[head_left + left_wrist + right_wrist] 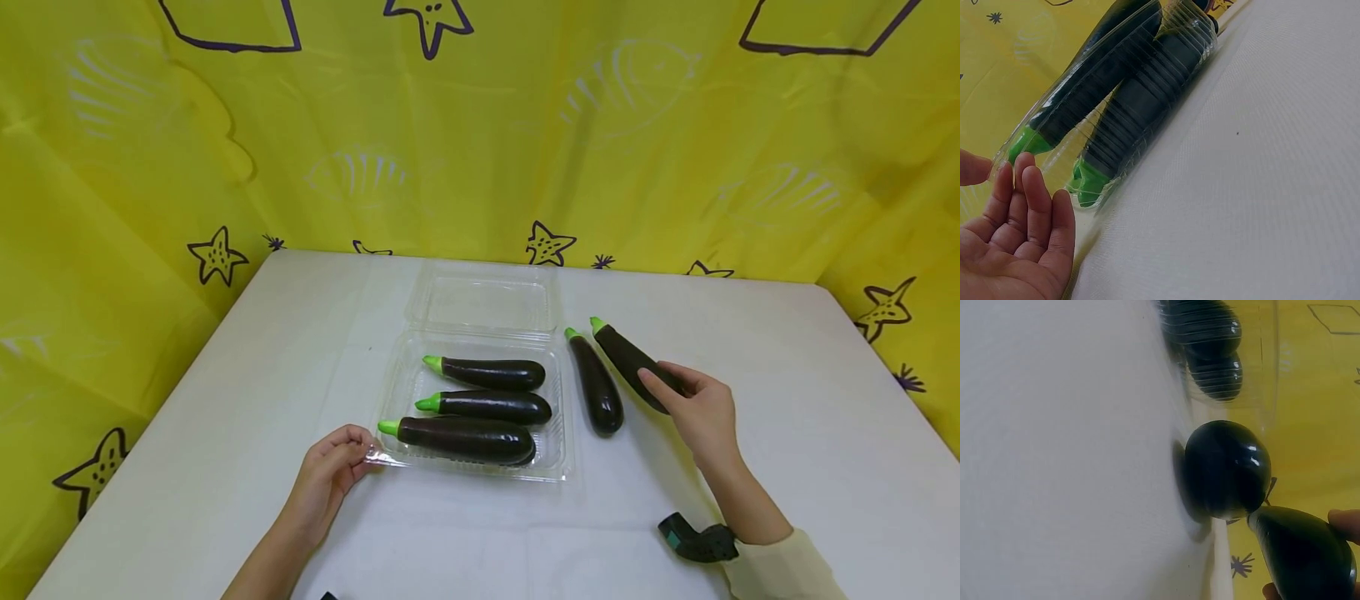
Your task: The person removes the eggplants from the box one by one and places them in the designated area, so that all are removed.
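Observation:
A clear plastic clamshell container (557,450) lies on the table with its lid (483,304) folded back. Several dark eggplants with green stems lie in it, among them a front eggplant (465,439) and a back eggplant (495,374). My left hand (330,475) pinches the container's front left corner between thumb and fingers; the left wrist view shows the remaining fingers (1038,212) below the rim. My right hand (701,412) grips the thick end of a held eggplant (630,360), its stem pointing away. Just left of that, a loose eggplant (597,387) rests on the table beside the container.
A white cloth covers the table (247,400). Behind it and along both sides hangs a yellow curtain (480,150) with drawn starfish and fish. A black device (699,540) sits at my right wrist, by the pale sleeve (783,571).

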`<state>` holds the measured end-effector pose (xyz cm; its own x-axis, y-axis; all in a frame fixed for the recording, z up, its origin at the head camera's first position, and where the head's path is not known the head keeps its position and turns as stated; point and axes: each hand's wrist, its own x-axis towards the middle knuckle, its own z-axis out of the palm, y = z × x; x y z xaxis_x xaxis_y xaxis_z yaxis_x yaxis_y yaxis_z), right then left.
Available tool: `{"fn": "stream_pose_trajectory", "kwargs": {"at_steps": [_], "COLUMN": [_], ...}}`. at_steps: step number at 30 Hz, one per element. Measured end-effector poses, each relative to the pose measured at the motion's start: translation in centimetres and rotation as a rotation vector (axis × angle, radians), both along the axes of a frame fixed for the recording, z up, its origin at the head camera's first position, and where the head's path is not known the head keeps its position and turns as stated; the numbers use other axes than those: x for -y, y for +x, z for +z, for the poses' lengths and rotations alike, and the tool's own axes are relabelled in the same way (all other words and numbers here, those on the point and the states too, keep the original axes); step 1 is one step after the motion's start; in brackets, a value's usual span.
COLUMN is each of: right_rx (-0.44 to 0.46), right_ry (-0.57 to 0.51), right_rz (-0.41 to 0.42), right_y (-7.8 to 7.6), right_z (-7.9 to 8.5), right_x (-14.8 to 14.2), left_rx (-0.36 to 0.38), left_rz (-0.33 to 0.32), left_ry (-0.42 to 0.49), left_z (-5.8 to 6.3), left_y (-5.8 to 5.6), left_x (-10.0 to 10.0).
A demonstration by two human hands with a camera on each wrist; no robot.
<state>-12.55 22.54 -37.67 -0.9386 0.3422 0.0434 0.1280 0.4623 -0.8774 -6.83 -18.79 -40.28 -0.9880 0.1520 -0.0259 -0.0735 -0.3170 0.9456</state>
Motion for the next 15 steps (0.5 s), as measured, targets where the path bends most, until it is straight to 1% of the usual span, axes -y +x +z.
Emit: {"fn": "stream_pose_trajectory", "kwargs": {"at_steps": [3,5,11,15], "right_rx": [-0.018,-0.017,0.036,0.065], "right_ry": [0.017,0.027,0.065,0.083], "right_rz": [0.003,-0.012,-0.008,-0.004], "right_y": [-0.2,-0.2,0.4,0.4], "right_z": [-0.8,-0.9,0.8,0.9], "right_x": [-0.3,-0.2,1.0,1.1], "left_rx": [-0.002,-0.002,0.0,-0.001], "left_rz": [-0.002,-0.003,-0.006,-0.009], "left_ry": [0.002,0.0,-0.006,-0.006], "left_z": [0.0,0.0,0.0,0.0], "left_y": [0.0,0.0,0.0,-0.1], "left_x": [0.0,0.0,0.0,0.0]}}
